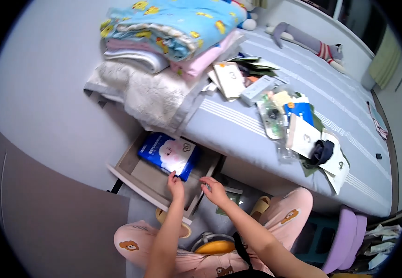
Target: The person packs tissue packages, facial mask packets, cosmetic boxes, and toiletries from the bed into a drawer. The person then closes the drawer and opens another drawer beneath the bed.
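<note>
A blue plastic pack with a white and pink cartoon print lies in the pulled-out drawer under the bed. My left hand is over the drawer, its fingertips at the pack's lower edge; whether they press on it I cannot tell. To the right of it, my right hand hovers by the drawer's right side, fingers bent and apart, with nothing seen in them. Apart from the pack, the visible part of the drawer shows its bare bottom.
Folded quilts and a grey fleece blanket are piled on the bed's corner. Numbered cards, bags and a small box lie scattered across the bed. A purple stool stands at the lower right.
</note>
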{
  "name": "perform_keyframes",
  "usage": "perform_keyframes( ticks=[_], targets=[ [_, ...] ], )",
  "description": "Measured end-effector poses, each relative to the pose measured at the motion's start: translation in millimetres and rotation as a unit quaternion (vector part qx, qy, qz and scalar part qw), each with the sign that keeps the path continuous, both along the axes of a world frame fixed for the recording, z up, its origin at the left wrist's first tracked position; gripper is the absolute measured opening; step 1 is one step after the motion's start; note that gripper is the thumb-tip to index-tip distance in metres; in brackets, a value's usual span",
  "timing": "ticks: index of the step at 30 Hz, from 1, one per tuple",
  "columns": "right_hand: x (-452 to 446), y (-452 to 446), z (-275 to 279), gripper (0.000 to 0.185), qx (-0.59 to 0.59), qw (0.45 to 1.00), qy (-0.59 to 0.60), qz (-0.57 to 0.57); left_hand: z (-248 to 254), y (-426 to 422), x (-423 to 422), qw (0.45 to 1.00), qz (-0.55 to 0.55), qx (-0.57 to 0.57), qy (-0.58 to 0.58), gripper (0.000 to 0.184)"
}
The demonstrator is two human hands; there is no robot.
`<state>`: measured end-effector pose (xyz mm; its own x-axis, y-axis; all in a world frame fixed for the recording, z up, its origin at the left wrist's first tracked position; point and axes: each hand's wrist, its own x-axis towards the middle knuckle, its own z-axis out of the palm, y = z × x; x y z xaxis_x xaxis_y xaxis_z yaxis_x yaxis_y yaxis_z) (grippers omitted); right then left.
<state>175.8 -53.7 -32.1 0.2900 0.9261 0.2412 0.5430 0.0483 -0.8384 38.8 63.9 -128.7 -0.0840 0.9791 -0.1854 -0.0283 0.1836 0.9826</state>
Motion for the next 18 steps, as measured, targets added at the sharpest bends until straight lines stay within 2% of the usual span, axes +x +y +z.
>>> perform_keyframes(
  ticks=[1, 2, 3, 4, 6, 8, 9, 10, 12, 13, 16, 17, 18],
  targets=[
    [7, -8, 26, 0.022, 0.044, 0.998, 0.017, -0.044, 42, -18, 14, 0.997, 0.016, 0.079, 0.016, 0.031],
    [16, -16, 51, 0.021, 0.087, 0.992, 0.034, -0.089, 56, -27, 27, 0.992, 0.001, 0.126, 0.004, 0.025],
    [27, -23, 72, 0.019, 0.147, 0.979, -0.004, -0.139, 87, -42, 44, 0.988, -0.033, 0.149, -0.021, 0.021],
    [41, -31, 85, 0.018, 0.178, 0.968, 0.020, -0.177, 123, -57, 66, 0.982, -0.067, 0.172, -0.048, 0.017],
    [72, -51, 114, 0.021, 0.222, 0.942, -0.013, -0.250, 165, -78, 110, 0.954, -0.163, 0.246, -0.054, 0.015],
    [101, -72, 134, 0.027, 0.242, 0.914, -0.047, -0.321, 201, -98, 153, 0.897, -0.238, 0.371, 0.043, 0.018],
    [118, -81, 135, 0.032, 0.261, 0.894, -0.075, -0.357, 217, -108, 173, 0.877, -0.284, 0.386, 0.040, 0.024],
    [132, -92, 143, 0.037, 0.255, 0.882, -0.106, -0.382, 229, -118, 193, 0.855, -0.328, 0.401, 0.037, 0.030],
    [166, -111, 150, 0.044, 0.238, 0.867, -0.181, -0.399, 237, -133, 233, 0.818, -0.333, 0.463, 0.079, 0.043],
    [181, -116, 152, 0.049, 0.203, 0.868, -0.212, -0.401, 242, -138, 248, 0.791, -0.343, 0.487, 0.142, 0.051],
    [209, -123, 149, 0.050, 0.070, 0.855, -0.299, -0.418, 234, -138, 279, 0.783, -0.348, 0.473, 0.207, 0.059],
    [218, -125, 147, 0.046, 0.023, 0.835, -0.352, -0.423, 228, -133, 284, 0.792, -0.361, 0.452, 0.193, 0.059],
    [229, -127, 144, 0.044, 0.028, 0.836, -0.338, -0.431, 225, -128, 285, 0.794, -0.356, 0.454, 0.193, 0.057]
  ],
)
